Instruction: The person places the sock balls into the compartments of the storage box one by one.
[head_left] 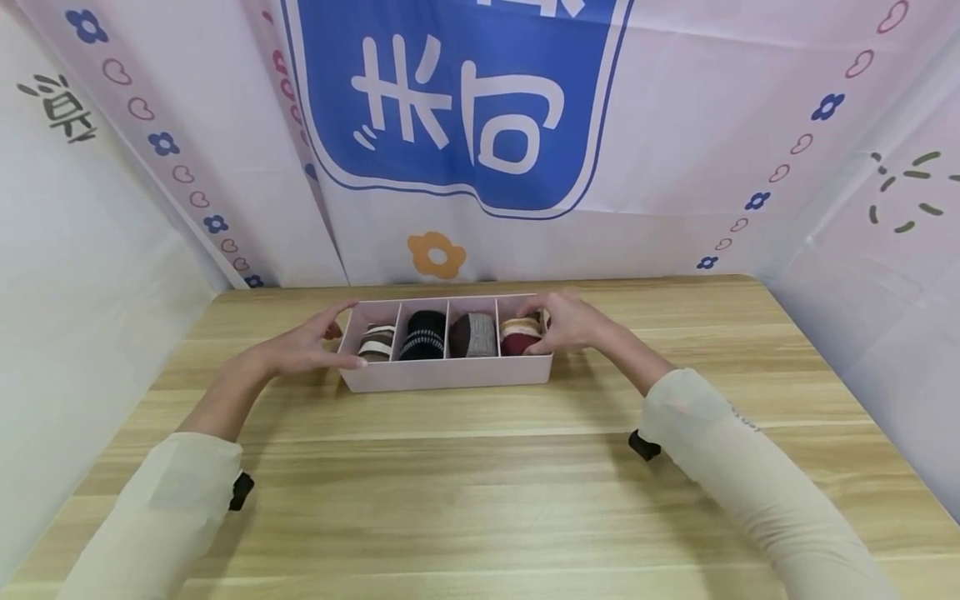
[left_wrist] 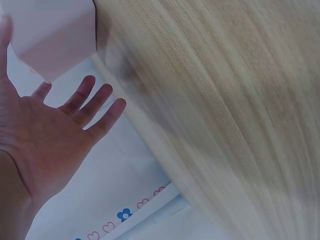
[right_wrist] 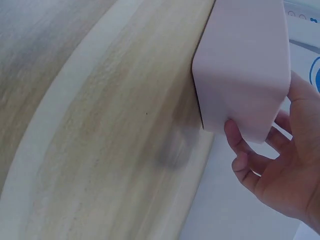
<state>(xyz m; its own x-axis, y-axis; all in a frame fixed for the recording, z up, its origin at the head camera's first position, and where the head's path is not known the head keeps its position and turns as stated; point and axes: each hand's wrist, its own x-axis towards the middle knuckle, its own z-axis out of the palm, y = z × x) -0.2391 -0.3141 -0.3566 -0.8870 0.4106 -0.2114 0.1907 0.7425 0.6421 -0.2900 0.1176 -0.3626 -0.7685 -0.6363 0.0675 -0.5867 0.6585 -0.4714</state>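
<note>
A pale pink box (head_left: 450, 374) with several compartments sits on the wooden table. Rolled socks fill it: brown-and-white striped socks (head_left: 377, 342), black socks (head_left: 424, 333), grey and dark brown socks (head_left: 480, 335), and maroon and cream socks (head_left: 517, 340). My left hand (head_left: 303, 343) spans the box's left end, thumb at the front corner and index finger at the back corner. Its other fingers (left_wrist: 102, 120) spread straight beyond the end wall. At the right end, my right hand (head_left: 566, 322) grips the box, thumb and forefinger over the rim and other fingers (right_wrist: 234, 134) against the end wall.
The wood-grain table (head_left: 465, 483) extends in front of the box and to both sides. Behind it hangs a white cloth (head_left: 637, 242) with a blue printed sign and an orange flower. White side walls (head_left: 82, 275) flank the table.
</note>
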